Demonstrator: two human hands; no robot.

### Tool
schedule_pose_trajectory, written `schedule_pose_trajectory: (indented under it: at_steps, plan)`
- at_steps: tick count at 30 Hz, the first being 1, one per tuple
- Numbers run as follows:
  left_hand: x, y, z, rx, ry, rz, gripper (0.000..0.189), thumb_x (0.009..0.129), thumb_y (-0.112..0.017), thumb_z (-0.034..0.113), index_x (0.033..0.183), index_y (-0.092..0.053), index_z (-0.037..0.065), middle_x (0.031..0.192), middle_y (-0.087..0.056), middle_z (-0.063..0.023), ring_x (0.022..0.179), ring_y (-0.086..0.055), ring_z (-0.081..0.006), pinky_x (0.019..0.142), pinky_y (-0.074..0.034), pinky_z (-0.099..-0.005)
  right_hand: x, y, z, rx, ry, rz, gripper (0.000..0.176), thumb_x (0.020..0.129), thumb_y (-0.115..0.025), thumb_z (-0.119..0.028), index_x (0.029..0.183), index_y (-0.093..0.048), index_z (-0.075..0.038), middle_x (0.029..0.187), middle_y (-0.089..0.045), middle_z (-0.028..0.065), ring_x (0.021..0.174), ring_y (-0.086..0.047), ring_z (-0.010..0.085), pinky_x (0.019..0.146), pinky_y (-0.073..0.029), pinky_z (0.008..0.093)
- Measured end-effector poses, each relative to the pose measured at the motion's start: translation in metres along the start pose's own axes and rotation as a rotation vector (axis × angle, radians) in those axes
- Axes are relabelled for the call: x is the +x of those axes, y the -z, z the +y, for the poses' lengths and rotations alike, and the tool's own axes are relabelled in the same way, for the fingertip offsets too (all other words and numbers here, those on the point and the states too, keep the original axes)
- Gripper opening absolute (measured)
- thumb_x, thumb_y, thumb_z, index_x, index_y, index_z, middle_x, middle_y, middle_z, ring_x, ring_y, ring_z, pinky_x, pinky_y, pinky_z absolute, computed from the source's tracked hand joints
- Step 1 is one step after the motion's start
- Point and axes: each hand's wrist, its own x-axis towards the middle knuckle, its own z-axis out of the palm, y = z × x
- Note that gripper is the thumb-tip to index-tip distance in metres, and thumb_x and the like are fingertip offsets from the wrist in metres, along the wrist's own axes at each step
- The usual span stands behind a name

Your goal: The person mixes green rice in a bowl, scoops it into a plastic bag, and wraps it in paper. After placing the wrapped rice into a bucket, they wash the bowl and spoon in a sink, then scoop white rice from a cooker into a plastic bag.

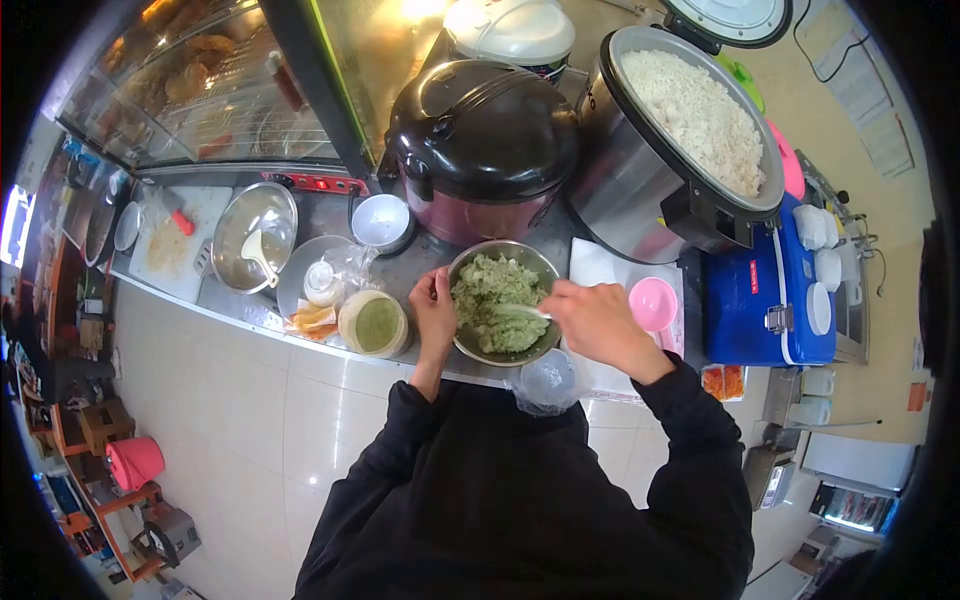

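Rice (492, 285) tinted green is sitting in a steel mixing bowl (549, 262) between both hands, left hand (433, 307) steadying its rim, right hand (597, 322) gripping a pale spoon (522, 311), apparently mixing, next stroke likely needing steady bracing.

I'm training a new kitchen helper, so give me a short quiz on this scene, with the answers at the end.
1. Short answer: Which of the person's hands holds the utensil in the green mixture?
2. True or false: The lid of the cooker with the white rice in it is raised.
3. Multiple choice: What colour is the cooler to the right of that cooker?
a) red
b) blue
c) yellow

Key: 1. The right hand; 2. True; 3. b
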Motion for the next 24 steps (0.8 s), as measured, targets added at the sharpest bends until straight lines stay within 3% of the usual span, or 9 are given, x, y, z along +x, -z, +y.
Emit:
schedule_pose_trajectory:
  at_steps: [3,6,9,13,18,24]
  plan:
    - [-0.004,0.005,0.000,-0.005,0.001,0.011,0.032,0.100,-0.054,0.024,0.095,-0.066,-0.005,0.077,-0.063,-0.0023,0.072,-0.053,-0.0075,0.066,-0.043,-0.0246,-0.006,0.028,-0.015,-0.111,-0.222,-0.054,0.012,0.078,-0.065,-0.012,0.088,-0.070,-0.011,0.080,-0.063,0.0103,0.067,-0.066,0.0304,0.059,-0.050,0.0443]
    - [-0.013,-0.005,0.011,-0.037,-0.022,0.023,0.030,0.101,-0.052,0.023,0.096,-0.065,-0.004,0.079,-0.063,-0.0020,0.073,-0.054,-0.0074,0.067,-0.043,-0.0241,-0.002,-0.028,-0.003,-0.105,-0.148,-0.201,0.011,0.083,-0.063,-0.017,0.083,-0.069,-0.007,0.075,-0.065,0.0164,0.071,-0.066,0.0337,0.063,-0.051,0.0458]
    - [-0.021,-0.010,0.010,-0.069,-0.038,0.075,0.029,0.102,-0.050,0.022,0.098,-0.064,-0.003,0.083,-0.063,-0.0025,0.076,-0.054,-0.0077,0.069,-0.044,-0.0241,0.000,-0.045,-0.027,0.106,-0.209,-0.307,0.019,0.087,-0.060,-0.020,0.079,-0.067,-0.003,0.075,-0.067,0.0189,0.075,-0.066,0.0376,0.068,-0.052,0.0476]
    - [-0.038,-0.015,0.010,-0.093,-0.019,0.152,0.029,0.103,-0.048,0.023,0.100,-0.063,-0.002,0.088,-0.063,-0.0034,0.079,-0.054,-0.0080,0.073,-0.044,-0.0244,-0.006,-0.068,-0.039,0.453,-0.391,-0.205,0.024,0.091,-0.055,-0.020,0.087,-0.067,0.001,0.081,-0.067,0.0218,0.080,-0.065,0.0406,0.072,-0.051,0.0475]
    - [-0.051,-0.016,0.010,-0.125,-0.007,0.170,0.030,0.104,-0.047,0.023,0.099,-0.062,-0.002,0.087,-0.063,-0.0033,0.080,-0.054,-0.0080,0.074,-0.045,-0.0241,-0.004,-0.114,-0.013,0.838,-0.466,-0.004,0.027,0.095,-0.053,-0.022,0.095,-0.067,0.002,0.089,-0.068,0.0221,0.084,-0.066,0.0392,0.073,-0.050,0.0427]
    - [-0.045,-0.009,0.003,-0.082,-0.015,0.149,0.029,0.103,-0.048,0.022,0.099,-0.063,-0.002,0.087,-0.063,-0.0035,0.080,-0.054,-0.0078,0.074,-0.044,-0.0238,-0.027,-0.063,-0.005,0.649,-0.568,-0.028,0.022,0.096,-0.053,-0.022,0.100,-0.062,-0.003,0.080,-0.068,0.0177,0.076,-0.066,0.0345,0.069,-0.049,0.0415]
